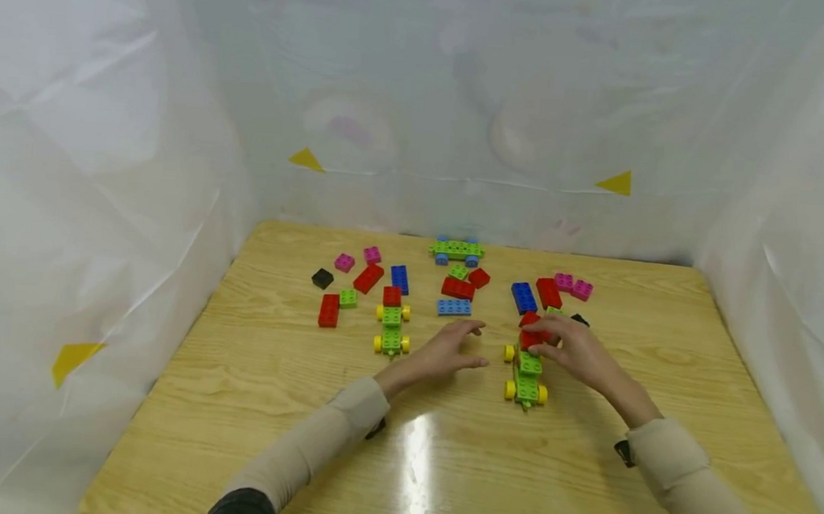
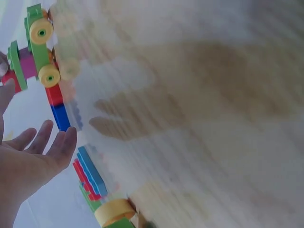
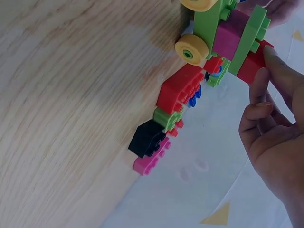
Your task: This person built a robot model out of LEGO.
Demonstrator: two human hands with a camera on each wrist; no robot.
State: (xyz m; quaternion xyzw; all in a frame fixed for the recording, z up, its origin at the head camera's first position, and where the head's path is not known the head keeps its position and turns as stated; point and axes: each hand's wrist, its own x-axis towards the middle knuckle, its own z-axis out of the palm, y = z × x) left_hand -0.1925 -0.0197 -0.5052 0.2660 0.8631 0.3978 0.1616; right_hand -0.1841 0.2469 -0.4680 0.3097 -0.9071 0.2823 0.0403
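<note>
My right hand pinches a red brick between thumb and fingertips. That brick sits against a green brick stacked over a magenta brick, on a green wheeled base with yellow wheels. To the left of this vehicle, my left hand hovers with fingers spread and nothing in its grasp. Beyond its wrist stands a second green vehicle with yellow wheels and a red brick at its far end.
Farther back stands a green base with blue wheels. Loose bricks lie around: a light blue one, dark blue ones, red ones, black ones and pink ones. White sheeting encloses the wooden table.
</note>
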